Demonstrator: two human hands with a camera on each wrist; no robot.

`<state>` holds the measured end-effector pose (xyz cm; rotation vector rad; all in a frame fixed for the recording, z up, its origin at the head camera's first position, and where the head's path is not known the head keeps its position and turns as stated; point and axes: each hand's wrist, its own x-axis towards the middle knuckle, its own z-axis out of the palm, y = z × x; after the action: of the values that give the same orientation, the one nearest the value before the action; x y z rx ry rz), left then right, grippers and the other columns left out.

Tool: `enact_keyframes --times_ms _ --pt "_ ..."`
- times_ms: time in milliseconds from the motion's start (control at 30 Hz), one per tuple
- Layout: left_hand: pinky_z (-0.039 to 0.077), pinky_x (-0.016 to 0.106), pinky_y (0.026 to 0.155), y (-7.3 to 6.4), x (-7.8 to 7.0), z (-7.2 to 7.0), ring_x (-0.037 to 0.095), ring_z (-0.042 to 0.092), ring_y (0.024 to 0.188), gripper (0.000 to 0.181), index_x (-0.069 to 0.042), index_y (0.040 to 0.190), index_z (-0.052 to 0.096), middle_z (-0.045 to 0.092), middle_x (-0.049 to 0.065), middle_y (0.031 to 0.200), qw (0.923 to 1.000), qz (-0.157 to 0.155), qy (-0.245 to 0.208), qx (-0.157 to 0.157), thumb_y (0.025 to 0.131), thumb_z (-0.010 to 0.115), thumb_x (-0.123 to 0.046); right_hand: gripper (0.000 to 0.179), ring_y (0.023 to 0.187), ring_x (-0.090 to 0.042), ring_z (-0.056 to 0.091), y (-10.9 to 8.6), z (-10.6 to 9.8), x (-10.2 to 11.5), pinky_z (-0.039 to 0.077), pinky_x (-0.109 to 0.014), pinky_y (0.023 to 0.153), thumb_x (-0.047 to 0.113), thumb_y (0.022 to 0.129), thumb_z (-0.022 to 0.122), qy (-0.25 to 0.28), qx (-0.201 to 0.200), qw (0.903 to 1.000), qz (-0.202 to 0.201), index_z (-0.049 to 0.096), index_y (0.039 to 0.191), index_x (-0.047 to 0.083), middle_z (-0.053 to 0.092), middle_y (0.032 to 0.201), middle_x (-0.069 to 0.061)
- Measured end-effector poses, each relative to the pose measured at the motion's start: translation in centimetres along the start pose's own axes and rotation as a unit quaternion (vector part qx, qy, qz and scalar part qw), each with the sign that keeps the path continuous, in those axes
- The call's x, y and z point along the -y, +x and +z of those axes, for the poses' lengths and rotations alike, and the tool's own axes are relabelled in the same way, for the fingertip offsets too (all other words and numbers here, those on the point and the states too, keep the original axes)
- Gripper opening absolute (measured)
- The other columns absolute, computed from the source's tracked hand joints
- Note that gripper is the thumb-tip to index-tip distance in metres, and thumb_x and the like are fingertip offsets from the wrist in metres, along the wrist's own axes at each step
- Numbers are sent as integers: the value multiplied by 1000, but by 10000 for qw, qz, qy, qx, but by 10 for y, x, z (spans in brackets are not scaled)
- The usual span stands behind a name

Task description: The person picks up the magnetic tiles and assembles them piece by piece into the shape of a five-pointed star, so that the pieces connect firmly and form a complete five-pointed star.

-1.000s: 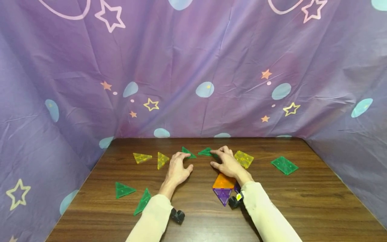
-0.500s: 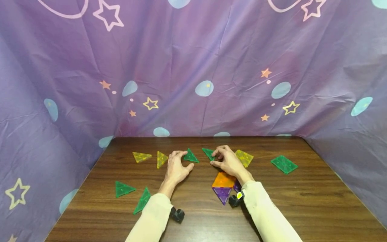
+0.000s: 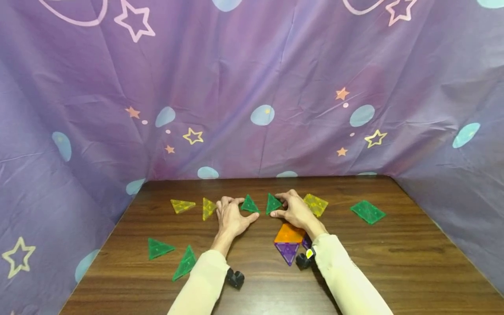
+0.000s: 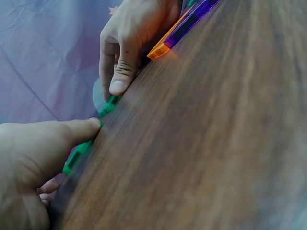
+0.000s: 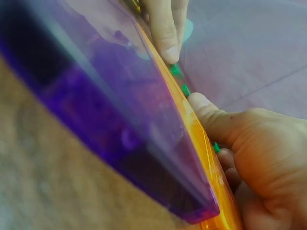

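A: Left wrist view is catching only edges of the left green triangle [image 3: 250, 204] and right green triangle [image 3: 272, 204].
B: Head view's showing translucent faces, lying beyond the orange tile [image 3: 289, 234], leftward. Left hand [image 3: 231, 217] and right hand [image 3: 296, 211] are each pinching one.

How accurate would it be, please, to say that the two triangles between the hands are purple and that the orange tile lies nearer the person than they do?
Not quite: the left triangle, at the left hand, and the right triangle, at the right hand, are green, as the head view shows. The orange tile does lie nearer the person.
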<state>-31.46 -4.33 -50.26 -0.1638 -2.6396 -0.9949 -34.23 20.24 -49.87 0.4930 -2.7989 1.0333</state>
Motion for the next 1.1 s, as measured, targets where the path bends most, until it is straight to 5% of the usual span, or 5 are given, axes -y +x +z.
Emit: enact_keyframes --times_ms 433,1100 --pt "37 55 107 -3 -1 1 39 44 125 64 -19 138 78 58 18 136 9995 52 191 245 85 95 -50 73 101 -22 58 -3 3 4 52 -43 93 38 90 96 79 254 9996 -113 69 149 6 53 115 -12" --pt "36 55 108 -2 -5 1 37 45 128 55 -21 133 80 58 15 137 9992 175 208 292 87 93 -49 74 104 -24 59 -3 1 4 53 -47 100 40 89 96 57 275 9994 -182 70 148 6 54 120 -12"
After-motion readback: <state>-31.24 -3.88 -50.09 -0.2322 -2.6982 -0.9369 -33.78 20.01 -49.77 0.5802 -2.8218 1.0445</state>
